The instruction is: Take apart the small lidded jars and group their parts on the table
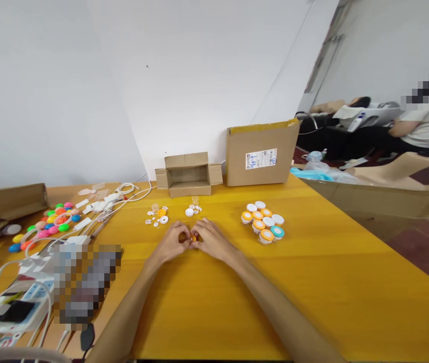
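Observation:
My left hand [172,242] and my right hand [211,238] meet at the middle of the yellow table [312,282], fingers curled together around a small orange piece [193,238] pinched between them. Just beyond the hands lie several small white and orange parts [157,216] and a white round part [189,212]. To the right sits a cluster of small round pots [262,221] with white, orange and teal lids.
An open small cardboard box [188,174] and a larger closed box [260,153] stand at the table's far edge. Colourful plastic pieces [50,224], white cables [127,190], a power strip [28,297] and a torn box [6,204] crowd the left. A person [422,126] sits at the far right.

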Available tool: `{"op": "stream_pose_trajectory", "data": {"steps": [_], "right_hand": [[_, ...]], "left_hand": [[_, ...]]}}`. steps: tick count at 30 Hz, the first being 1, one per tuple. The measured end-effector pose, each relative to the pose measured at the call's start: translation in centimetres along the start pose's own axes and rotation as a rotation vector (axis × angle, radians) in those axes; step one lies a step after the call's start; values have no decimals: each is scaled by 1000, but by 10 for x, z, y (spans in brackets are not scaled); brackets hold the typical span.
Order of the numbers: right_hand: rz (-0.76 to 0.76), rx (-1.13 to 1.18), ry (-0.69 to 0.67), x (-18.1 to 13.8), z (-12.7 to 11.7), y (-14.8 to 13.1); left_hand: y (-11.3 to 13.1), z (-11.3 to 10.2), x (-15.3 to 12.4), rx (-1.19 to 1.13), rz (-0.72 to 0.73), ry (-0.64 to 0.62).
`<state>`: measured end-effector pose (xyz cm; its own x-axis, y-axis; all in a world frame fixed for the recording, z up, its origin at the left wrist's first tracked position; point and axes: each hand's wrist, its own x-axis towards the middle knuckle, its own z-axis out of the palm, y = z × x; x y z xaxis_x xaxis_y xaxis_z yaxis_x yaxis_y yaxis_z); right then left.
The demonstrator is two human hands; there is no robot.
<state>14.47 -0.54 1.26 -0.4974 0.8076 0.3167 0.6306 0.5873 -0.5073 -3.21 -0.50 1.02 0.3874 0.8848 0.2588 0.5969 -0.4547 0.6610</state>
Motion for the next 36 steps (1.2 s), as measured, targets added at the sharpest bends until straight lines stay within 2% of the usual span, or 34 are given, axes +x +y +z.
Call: {"op": "stream_pose_trajectory", "data": {"steps": [8, 16, 23, 30, 36], "right_hand": [[-1, 3, -22, 1, 0, -3], [20, 13, -34, 1, 0, -1], [22, 3, -5, 0, -7, 1], [55, -30, 68, -3, -22, 18], [33, -137, 60, -6, -14, 22]], "left_hand": [[9, -1, 1, 7, -89, -50], [3, -5, 2, -193, -138, -43], [-6, 1, 7, -339, -187, 118], [-7, 12, 8, -177, -135, 202], [-4, 11, 6, 50, -67, 234]]}}
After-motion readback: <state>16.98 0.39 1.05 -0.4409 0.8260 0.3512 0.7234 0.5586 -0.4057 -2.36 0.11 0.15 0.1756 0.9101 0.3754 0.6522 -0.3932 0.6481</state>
